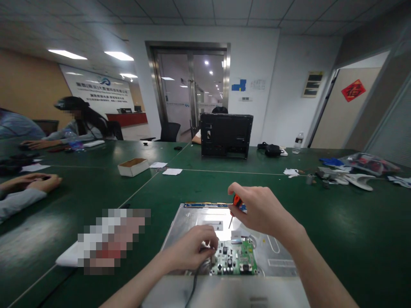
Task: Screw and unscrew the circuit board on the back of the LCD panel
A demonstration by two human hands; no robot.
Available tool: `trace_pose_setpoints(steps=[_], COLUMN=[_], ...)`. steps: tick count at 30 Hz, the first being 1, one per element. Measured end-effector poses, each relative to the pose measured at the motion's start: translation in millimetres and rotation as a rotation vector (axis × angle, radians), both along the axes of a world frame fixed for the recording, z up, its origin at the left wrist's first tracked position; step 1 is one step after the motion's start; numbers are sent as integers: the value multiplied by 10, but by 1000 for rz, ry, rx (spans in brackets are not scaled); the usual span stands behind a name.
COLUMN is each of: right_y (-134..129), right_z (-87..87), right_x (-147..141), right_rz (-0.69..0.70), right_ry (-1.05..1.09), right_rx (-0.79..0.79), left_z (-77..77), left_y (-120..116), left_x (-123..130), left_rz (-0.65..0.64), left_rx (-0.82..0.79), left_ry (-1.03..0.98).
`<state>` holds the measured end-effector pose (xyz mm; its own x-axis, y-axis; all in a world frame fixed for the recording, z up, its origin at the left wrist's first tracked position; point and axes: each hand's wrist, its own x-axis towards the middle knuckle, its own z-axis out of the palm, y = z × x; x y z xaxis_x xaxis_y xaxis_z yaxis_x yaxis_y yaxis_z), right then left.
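For work of this kind, the screwdriver point(236, 200) would have been best set upright over a screw before any turning, with its tip seated fully and light pressure put straight down, so that the head was not stripped and the green circuit board point(239, 256) was not scratched by a slip. Its shaft was slightly tilted, with the tip pointed down at the bright metal panel point(279, 252) just beyond the board's far edge; whether the panel was touched could not be told through the glare. Care was also called for around the dark cable point(195, 280), by which strain could have been put on the board's left side if it were tugged.

The screwdriver's handle was gripped between the thumb and curled fingers of the right hand point(261, 207), which was raised above the panel, with the wrist bent and the forearm brought in from the lower right. The left hand point(199, 244) was set low at the board's left edge, its fingers bent and brought close to the thumb; whether the cable was pinched there could not be told. The board was mounted on the panel, which was laid flat on the green table point(327, 231)
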<state>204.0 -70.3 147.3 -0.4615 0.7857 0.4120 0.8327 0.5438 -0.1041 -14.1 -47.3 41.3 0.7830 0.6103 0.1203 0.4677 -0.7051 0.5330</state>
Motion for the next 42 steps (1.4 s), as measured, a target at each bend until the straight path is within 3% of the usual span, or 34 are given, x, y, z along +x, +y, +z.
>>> trace_pose_setpoints(steps=[7, 24, 34, 42], right_y=[-121, -106, -91, -107], right_z=[40, 23, -20, -10], right_x=[-61, -79, -123, -135], right_rz=[72, 75, 85, 99], right_ry=[-46, -73, -86, -76], right_rx=[-34, -41, -55, -72], left_z=[-100, -192, -115, -131], left_y=[-169, -101, -142, -137], left_x=[-22, -47, -16, -36], left_rz=[3, -26, -136, -99], left_rx=[-11, -104, -27, -70], left_ry=[27, 94, 35, 27])
